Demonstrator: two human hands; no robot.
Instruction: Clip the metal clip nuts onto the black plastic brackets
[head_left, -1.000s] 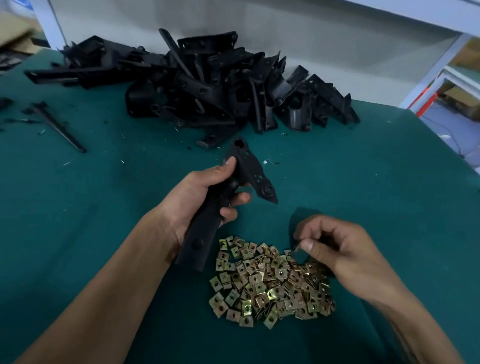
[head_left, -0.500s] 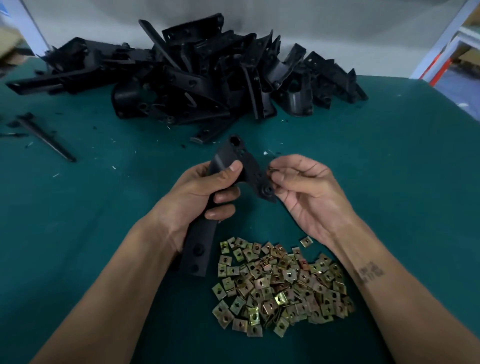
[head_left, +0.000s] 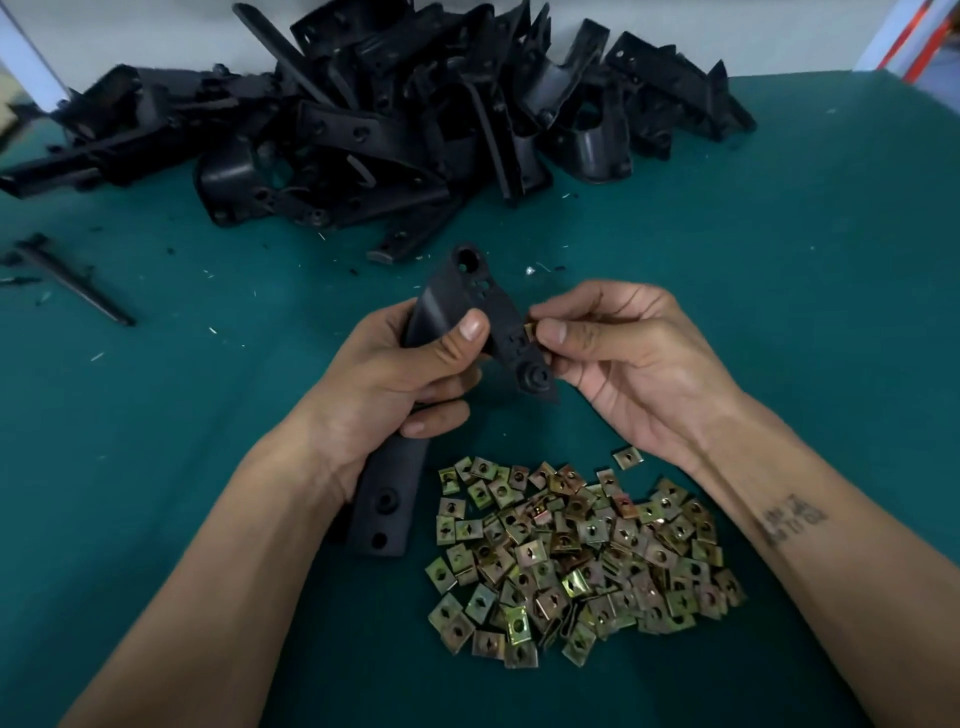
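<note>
Two hands meet: left hand wraps bracket, right hand pinches clip nut.

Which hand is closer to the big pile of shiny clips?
Left. The left hand sits just up-left of the clip nut pile; the right hand hovers farther above.

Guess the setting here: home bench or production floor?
Likely a small factory assembly bench: a bulk heap of identical black plastic brackets, a loose pile of metal clip nuts, and a green work mat littered with plastic shavings.

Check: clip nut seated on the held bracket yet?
Cannot tell. Right hand pinches the clip nut against the bracket edge; fingers hide it.
</note>
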